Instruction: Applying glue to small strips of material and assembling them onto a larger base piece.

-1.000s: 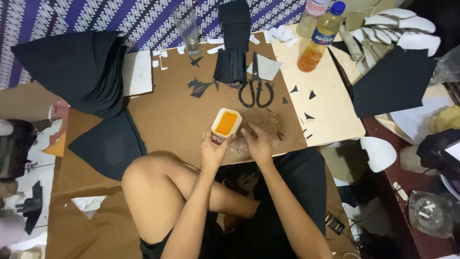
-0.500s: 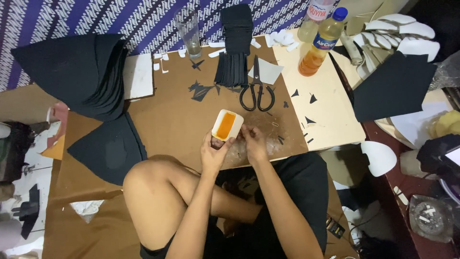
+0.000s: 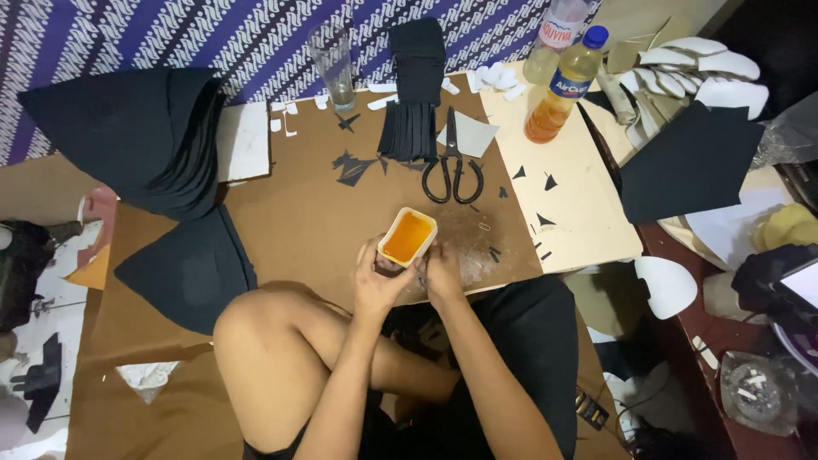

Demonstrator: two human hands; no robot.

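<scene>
A small white tub of orange paste (image 3: 407,237) stands on the brown cardboard sheet (image 3: 298,213) in front of my raised knee. My left hand (image 3: 377,283) grips the tub's near end, thumb on its rim. Right beside it, my right hand (image 3: 443,274) rests with its fingers curled inward toward the left hand. What they pinch, if anything, is hidden. Black scissors (image 3: 452,170) lie shut just beyond the tub. Small black offcuts (image 3: 354,166) are scattered around them.
A stack of black cone-shaped pieces (image 3: 136,136) lies at the far left, with another black piece (image 3: 187,268) below it. Folded black strips (image 3: 413,94), a glass (image 3: 332,64) and two bottles (image 3: 567,85) stand at the back. A pale board (image 3: 571,196) with black triangles lies to the right.
Both hands stay at the tub with only slight finger movement. The view has shifted a little.
</scene>
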